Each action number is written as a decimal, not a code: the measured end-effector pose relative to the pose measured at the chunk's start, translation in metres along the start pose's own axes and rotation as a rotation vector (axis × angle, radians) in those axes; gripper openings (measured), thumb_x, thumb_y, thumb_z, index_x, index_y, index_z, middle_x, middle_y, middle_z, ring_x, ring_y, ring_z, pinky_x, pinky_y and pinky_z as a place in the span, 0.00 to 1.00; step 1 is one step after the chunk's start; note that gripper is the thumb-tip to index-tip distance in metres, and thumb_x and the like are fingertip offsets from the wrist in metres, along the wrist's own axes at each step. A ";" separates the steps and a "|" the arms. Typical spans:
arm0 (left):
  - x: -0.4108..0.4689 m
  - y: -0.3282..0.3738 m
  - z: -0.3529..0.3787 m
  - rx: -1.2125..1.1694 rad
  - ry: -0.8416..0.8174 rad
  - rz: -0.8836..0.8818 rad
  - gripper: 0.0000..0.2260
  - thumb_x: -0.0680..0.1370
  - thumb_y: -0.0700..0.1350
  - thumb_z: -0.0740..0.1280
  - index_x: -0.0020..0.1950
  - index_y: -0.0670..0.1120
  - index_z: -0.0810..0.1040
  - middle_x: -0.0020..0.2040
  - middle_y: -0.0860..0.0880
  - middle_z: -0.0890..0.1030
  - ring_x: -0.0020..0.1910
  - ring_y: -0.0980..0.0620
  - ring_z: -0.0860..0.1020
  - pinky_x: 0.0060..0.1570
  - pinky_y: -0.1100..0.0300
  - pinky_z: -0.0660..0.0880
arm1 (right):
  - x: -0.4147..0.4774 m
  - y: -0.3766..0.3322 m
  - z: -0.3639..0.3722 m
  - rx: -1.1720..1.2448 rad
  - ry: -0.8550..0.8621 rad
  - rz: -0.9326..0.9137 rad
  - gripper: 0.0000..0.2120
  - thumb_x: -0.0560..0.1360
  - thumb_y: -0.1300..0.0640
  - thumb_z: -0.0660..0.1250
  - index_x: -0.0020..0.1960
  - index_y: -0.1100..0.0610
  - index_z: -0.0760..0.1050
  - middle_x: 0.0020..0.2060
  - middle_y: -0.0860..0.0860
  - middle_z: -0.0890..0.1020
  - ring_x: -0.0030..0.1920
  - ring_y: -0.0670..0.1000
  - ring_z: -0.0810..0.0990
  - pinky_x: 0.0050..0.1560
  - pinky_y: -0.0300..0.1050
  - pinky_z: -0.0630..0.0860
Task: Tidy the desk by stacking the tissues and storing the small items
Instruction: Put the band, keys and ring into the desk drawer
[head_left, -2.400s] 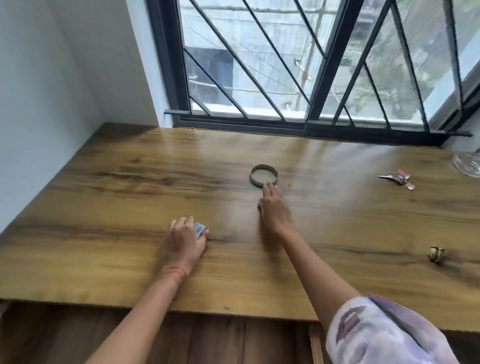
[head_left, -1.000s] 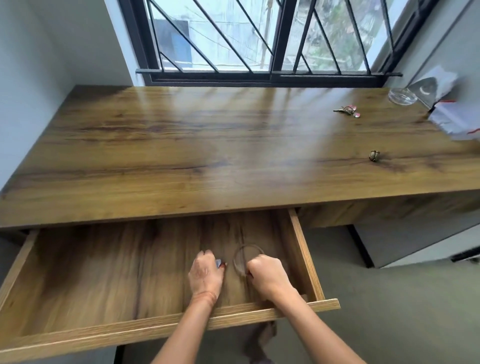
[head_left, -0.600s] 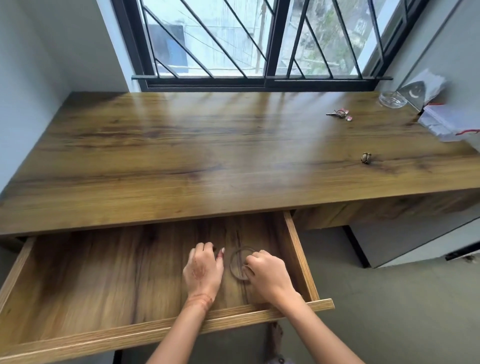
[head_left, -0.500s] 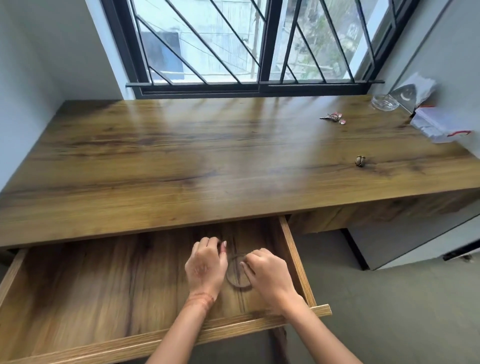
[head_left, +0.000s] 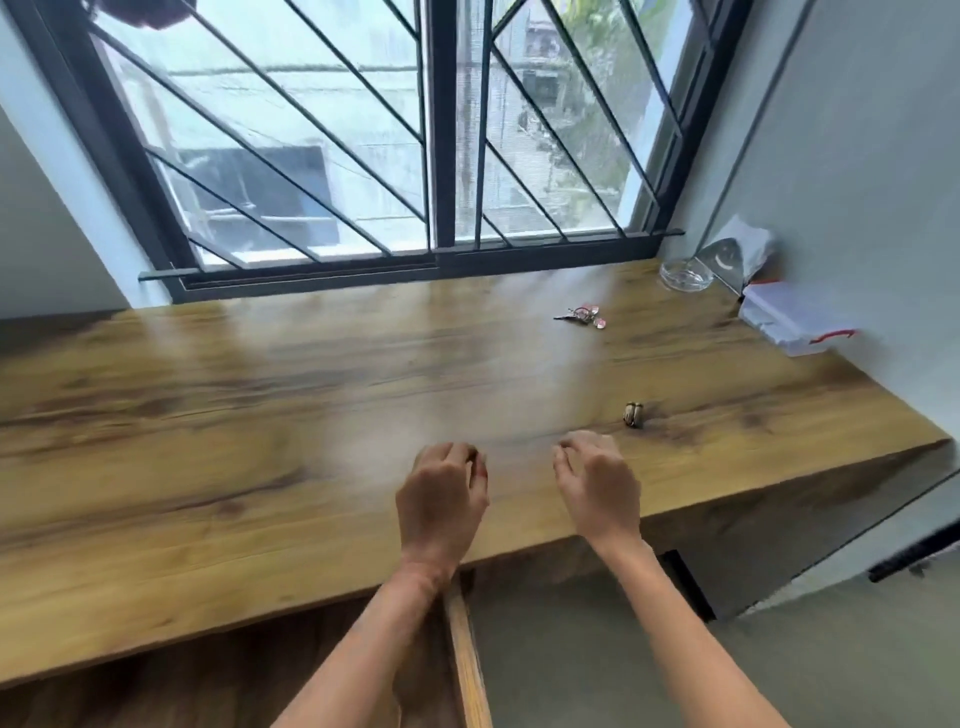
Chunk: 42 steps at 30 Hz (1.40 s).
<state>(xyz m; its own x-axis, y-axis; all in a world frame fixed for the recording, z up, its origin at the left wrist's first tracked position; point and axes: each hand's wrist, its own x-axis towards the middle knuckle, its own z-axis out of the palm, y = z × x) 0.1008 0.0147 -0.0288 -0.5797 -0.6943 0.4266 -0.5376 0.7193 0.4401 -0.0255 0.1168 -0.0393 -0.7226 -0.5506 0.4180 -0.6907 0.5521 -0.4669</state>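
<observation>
Both hands: left hand and right hand held over the brown wooden bench, each grip loosely curled, nothing pinched.
Near right: small brass-coloured ring.
Far right: bunch of keys.

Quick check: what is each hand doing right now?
Left hand: fingers loosely curled, nothing visibly held.
Right hand: fingers loosely curled, nothing visibly held.
</observation>
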 end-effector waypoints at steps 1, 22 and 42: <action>0.010 0.010 0.009 0.002 -0.001 0.009 0.03 0.70 0.44 0.73 0.39 0.47 0.80 0.35 0.48 0.81 0.34 0.49 0.80 0.29 0.64 0.71 | 0.015 0.019 0.001 -0.011 -0.003 0.040 0.09 0.73 0.59 0.68 0.51 0.62 0.79 0.49 0.58 0.82 0.50 0.55 0.80 0.43 0.42 0.76; 0.195 0.111 0.177 0.022 -0.338 0.017 0.12 0.78 0.48 0.60 0.59 0.47 0.74 0.59 0.48 0.77 0.57 0.44 0.75 0.47 0.55 0.71 | 0.144 0.175 0.054 -0.165 -0.024 -0.223 0.10 0.69 0.67 0.62 0.48 0.61 0.77 0.48 0.57 0.80 0.50 0.58 0.79 0.50 0.51 0.78; 0.305 0.110 0.281 0.015 -0.330 -0.045 0.11 0.76 0.46 0.63 0.55 0.47 0.79 0.56 0.43 0.78 0.56 0.40 0.74 0.56 0.52 0.68 | 0.144 0.176 0.067 -0.285 0.171 -0.279 0.13 0.71 0.67 0.58 0.49 0.61 0.79 0.51 0.56 0.82 0.53 0.55 0.80 0.56 0.46 0.70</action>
<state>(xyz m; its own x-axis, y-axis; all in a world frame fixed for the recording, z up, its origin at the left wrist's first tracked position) -0.3068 -0.1107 -0.0723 -0.7211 -0.6811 0.1267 -0.5747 0.6902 0.4397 -0.2495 0.0931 -0.1136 -0.4846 -0.6048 0.6319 -0.8226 0.5608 -0.0941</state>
